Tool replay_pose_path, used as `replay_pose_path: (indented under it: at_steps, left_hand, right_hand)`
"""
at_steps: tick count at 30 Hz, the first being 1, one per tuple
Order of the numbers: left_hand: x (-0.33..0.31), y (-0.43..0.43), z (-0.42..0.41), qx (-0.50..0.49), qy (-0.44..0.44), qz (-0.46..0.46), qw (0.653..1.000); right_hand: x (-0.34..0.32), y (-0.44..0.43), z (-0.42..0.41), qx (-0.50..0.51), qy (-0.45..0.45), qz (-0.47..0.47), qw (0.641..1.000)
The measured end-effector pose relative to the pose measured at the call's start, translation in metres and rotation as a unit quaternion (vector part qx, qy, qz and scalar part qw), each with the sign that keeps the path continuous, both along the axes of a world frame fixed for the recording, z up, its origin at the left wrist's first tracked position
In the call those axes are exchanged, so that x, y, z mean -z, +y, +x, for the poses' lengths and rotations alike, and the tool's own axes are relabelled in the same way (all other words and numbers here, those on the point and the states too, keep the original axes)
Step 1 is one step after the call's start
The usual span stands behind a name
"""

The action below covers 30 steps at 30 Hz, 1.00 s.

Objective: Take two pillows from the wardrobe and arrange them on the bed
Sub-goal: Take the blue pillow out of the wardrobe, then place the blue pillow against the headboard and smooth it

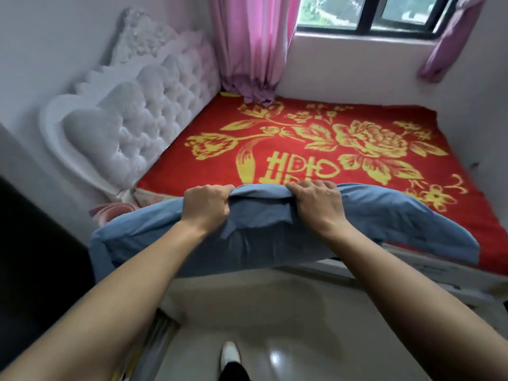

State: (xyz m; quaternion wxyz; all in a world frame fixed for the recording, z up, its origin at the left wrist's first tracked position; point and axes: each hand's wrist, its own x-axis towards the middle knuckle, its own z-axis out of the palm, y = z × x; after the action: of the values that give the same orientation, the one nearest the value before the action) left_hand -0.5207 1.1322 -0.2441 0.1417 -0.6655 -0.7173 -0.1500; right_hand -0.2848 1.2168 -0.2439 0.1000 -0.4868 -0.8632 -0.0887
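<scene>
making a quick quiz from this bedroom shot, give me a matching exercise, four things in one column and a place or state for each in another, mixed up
Things
1. blue fabric pillow
2. red blanket with yellow flowers
3. white tufted headboard
4. pink curtain

Places or states
A. hangs beside the window, its hem bunched on the bed's far corner
B. held off the bed, gripped along its top edge by the left hand and right hand
C. stands upright against the left wall
D. spread flat over the mattress

Pairs: 1-B, 2-D, 3-C, 4-A
</scene>
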Motion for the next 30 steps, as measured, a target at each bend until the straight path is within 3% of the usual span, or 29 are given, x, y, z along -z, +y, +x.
replay_pose_path:
  at_steps: [13,30]
  left_hand:
    - [-0.031,0.188,-0.154,0.021,0.008,0.019,1.0]
    - [0.009,0.478,-0.268,-0.02,-0.052,-0.039,0.998]
  right_hand:
    - [-0.02,0.201,-0.166,0.01,0.053,-0.01,0.999]
    - [0.039,0.517,-0.3,-0.03,0.11,-0.064,0.991]
